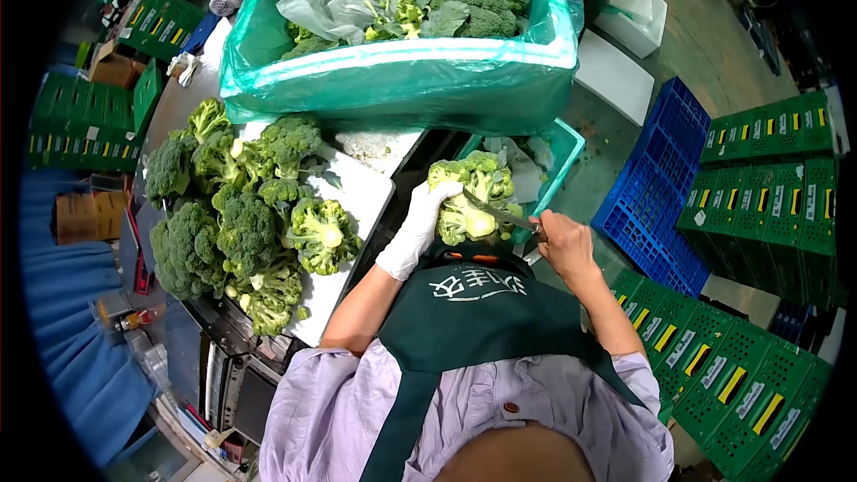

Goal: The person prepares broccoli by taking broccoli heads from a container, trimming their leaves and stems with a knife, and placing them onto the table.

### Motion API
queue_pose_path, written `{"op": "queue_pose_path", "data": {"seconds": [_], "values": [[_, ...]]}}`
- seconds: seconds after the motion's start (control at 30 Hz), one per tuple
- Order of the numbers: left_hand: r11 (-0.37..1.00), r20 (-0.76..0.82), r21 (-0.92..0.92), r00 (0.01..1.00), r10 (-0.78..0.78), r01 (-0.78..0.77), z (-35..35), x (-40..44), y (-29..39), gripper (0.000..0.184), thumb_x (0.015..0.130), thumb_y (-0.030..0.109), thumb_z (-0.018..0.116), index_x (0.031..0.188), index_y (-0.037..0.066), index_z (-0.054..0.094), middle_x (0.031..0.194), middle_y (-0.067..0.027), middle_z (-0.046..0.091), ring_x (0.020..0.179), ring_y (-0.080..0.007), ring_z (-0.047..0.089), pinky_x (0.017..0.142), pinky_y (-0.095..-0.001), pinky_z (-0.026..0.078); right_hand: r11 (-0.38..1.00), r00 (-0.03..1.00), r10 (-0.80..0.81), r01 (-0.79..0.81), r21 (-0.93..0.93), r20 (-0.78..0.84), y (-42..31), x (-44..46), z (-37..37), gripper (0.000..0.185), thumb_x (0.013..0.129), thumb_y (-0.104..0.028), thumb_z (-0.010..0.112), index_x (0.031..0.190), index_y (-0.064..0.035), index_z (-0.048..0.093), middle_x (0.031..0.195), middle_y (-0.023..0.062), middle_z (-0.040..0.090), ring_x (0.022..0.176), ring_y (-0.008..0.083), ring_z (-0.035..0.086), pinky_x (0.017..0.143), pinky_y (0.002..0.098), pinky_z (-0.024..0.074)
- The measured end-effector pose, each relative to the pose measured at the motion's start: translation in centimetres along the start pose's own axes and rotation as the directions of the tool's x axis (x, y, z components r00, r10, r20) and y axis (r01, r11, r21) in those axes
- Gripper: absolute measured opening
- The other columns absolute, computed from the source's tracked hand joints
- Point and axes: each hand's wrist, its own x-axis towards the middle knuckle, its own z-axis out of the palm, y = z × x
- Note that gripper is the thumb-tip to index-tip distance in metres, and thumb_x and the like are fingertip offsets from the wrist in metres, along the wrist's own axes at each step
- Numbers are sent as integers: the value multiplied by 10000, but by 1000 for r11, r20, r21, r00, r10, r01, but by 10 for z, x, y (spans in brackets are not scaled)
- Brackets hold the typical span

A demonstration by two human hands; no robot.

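Two hands on my feed: gloved left hand (426,221) holds a broccoli head (486,180) beyond the right edge of the white board (370,194); right hand (564,243) clasps a knife (505,212), set against that same head.

A head-worn camera looks forward and steeply down, close above the apron (500,326), left hand (431,210) and right hand (566,245).

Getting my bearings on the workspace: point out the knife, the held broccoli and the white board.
knife (503,213): head view, on the blade
held broccoli (483,183): head view, on its upper side
white board (364,194): head view, bare surface beside the broccoli pile (234,214)
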Motion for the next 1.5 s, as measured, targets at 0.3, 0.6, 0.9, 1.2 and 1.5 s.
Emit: {"op": "queue_pose_path", "data": {"seconds": [0.3, 0.6, 0.9, 1.2, 1.5], "values": [[992, -15, -67, 994, -105, 104, -1, 3, -10, 291, 806, 124, 610, 1048, -37, 597, 924, -96, 654, 794, -171, 639, 731, -298, 525, 989, 993, 103, -109, -97, -62, 20, -7, 38, 157, 798, -89, 622, 766, -91, 469, 602, 56, 545, 555, 259, 594, 447, 405, 443], [968, -25, 213, 990, 141, -132, -7, -2, -17, 307, 777, 75, 612, 1065, -30, 609, 945, -59, 655, 825, -128, 609, 767, -272, 493, 788, 771, 612, -575, -220, 175, 101, -36, 82, 176, 774, -136, 643, 902, -36, 575, 765, 212, 639, 744, 399, 637, 624, 485, 515], [951, 163, 24, 940, 299, -307, -12, -9, 6, 592, 718, 82, 618, 1276, -46, 466, 1192, -129, 582, 1073, -200, 564, 959, -318, 427, 755, 742, 654, -652, -66, 151, 49, -23, 29, 229, 806, -207, 668, 835, -8, 558, 771, 241, 629, 759, 415, 615, 624, 487, 487], [937, 19, 231, 964, 264, -261, 11, -15, 27, 516, 731, 15, 637, 1227, -45, 509, 1105, -106, 624, 966, -157, 599, 870, -279, 476, 1000, 993, -23, 24, 5, -120, 0, -10, 6, 219, 785, -117, 652, 705, -76, 453, 595, 66, 500, 579, 253, 553, 470, 379, 439], [814, 39, 480, 935, 351, -326, 5, -13, 20, 500, 693, 51, 709, 1165, -26, 564, 1036, -99, 646, 911, -129, 608, 822, -265, 492, 994, 994, -22, 10, -109, -110, 12, -14, 16, 164, 798, -94, 625, 721, -92, 480, 587, 55, 498, 583, 226, 569, 464, 365, 451]]}}
